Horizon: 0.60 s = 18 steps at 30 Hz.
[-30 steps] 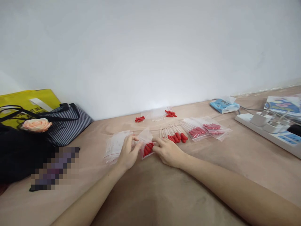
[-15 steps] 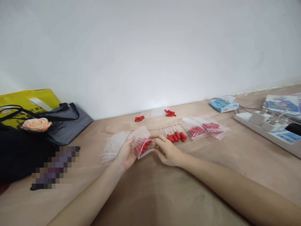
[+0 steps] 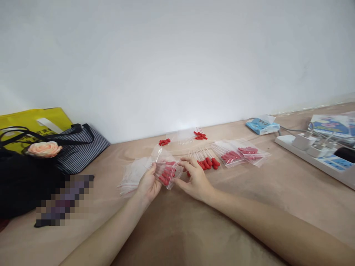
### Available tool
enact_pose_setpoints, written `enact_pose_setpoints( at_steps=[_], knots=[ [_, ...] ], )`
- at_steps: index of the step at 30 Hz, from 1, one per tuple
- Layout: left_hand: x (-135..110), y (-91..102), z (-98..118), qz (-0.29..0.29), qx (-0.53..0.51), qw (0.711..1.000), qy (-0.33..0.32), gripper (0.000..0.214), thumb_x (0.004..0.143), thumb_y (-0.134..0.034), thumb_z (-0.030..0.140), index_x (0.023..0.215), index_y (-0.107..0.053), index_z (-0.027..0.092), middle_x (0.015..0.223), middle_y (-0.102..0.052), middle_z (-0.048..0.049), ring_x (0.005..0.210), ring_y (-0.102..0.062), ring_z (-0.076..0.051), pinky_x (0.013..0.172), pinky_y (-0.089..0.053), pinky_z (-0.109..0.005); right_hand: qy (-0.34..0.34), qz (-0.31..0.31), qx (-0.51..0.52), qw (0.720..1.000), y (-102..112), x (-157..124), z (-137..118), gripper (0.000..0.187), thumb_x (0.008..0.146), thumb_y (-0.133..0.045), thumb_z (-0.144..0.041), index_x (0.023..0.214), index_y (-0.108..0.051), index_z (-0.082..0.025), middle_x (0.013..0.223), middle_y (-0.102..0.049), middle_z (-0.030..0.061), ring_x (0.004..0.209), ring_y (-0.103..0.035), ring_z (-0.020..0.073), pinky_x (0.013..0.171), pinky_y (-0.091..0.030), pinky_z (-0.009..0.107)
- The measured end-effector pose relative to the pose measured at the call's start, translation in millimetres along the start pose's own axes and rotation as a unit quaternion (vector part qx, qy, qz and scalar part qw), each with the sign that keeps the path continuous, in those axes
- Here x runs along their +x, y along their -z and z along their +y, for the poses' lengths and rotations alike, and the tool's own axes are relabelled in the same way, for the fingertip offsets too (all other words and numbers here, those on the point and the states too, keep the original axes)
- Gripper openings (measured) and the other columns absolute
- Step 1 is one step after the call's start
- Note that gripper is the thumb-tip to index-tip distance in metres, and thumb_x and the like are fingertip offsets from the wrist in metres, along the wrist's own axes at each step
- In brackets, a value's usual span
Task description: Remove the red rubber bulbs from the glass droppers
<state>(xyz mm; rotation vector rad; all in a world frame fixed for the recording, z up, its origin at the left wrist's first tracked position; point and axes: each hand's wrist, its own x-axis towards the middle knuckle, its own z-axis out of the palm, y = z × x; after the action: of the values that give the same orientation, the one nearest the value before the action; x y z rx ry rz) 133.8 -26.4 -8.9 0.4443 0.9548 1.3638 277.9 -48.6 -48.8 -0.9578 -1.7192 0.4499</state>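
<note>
A clear zip bag (image 3: 166, 170) holding several red-tipped sticks is tilted between my hands, its zip edge towards the right. My left hand (image 3: 149, 184) grips the bag's left side between thumb and fingers. At the zip edge, my right hand (image 3: 195, 179) has its thumb against the lower part and its curled fingers at the upper corner. Just beyond that hand, loose sticks with thick red ends (image 3: 208, 162) lie in a row, partly hidden by the fingers. Flat clear bags (image 3: 133, 175) are piled beside my left hand.
Filled bags (image 3: 231, 157) overlap at right. Near the wall lie red pieces (image 3: 164, 142), another bag (image 3: 185, 137) and more red-ended sticks (image 3: 200, 135). A tissue pack (image 3: 262, 125) and power strip (image 3: 318, 153) stand right; a striped bag (image 3: 83, 147) and fabric rose (image 3: 44, 149) left.
The bag's mouth, spread open before, now looks flatter and its zip edge has turned towards the right. My right thumb has moved left and down along that edge.
</note>
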Motion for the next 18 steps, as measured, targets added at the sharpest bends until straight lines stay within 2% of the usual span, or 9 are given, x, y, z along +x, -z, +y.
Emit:
enact_pose_setpoints(
  at_steps=[5, 9, 14, 18],
  knots=[
    [1, 0.3, -3, -0.014, -0.007, 1.000, -0.026, 0.030, 0.089, -0.031, 0.016, 0.079, -0.058, 0.008, 0.071, -0.066, -0.0081, 0.059, -0.064, -0.013, 0.057, -0.053, -0.022, -0.060, 0.006, -0.056, 0.997, -2, 2, -6, 0.043, 0.065, -0.062, -0.025, 0.107, -0.054, -0.022, 0.113, -0.045, 0.0079, 0.102, -0.047, 0.0200, 0.085, -0.041, 0.035],
    [1, 1.3, -6, -0.005, 0.008, 1.000, -0.023, 0.029, 0.089, -0.032, 0.016, 0.076, -0.057, 0.008, 0.069, -0.065, -0.0073, 0.058, -0.062, -0.011, 0.060, -0.053, -0.022, -0.054, -0.030, -0.130, 0.990, 2, 4, -13, 0.048, 0.063, -0.064, -0.025, 0.109, -0.052, -0.026, 0.123, -0.039, 0.0078, 0.106, -0.041, 0.0242, 0.087, -0.034, 0.041],
    [2, 1.7, -7, 0.030, 0.003, 0.999, -0.009, 0.030, 0.090, -0.031, 0.021, 0.075, -0.054, 0.010, 0.066, -0.063, -0.0045, 0.057, -0.061, -0.011, 0.062, -0.053, -0.025, -0.042, -0.071, -0.179, 0.980, 4, 3, -18, 0.022, 0.063, -0.064, -0.032, 0.083, -0.059, -0.024, 0.114, -0.047, 0.0045, 0.100, -0.042, 0.0222, 0.084, -0.032, 0.037],
    [0, -0.9, -5, 0.052, -0.012, 0.998, -0.020, 0.035, 0.091, -0.028, 0.024, 0.069, -0.052, 0.012, 0.059, -0.060, -0.0024, 0.051, -0.059, -0.010, 0.056, -0.052, -0.022, -0.055, -0.090, -0.227, 0.968, 3, 3, -19, 0.025, 0.066, -0.063, -0.042, 0.085, -0.060, -0.025, 0.110, -0.050, 0.0048, 0.099, -0.042, 0.0234, 0.082, -0.029, 0.040]
  ],
)
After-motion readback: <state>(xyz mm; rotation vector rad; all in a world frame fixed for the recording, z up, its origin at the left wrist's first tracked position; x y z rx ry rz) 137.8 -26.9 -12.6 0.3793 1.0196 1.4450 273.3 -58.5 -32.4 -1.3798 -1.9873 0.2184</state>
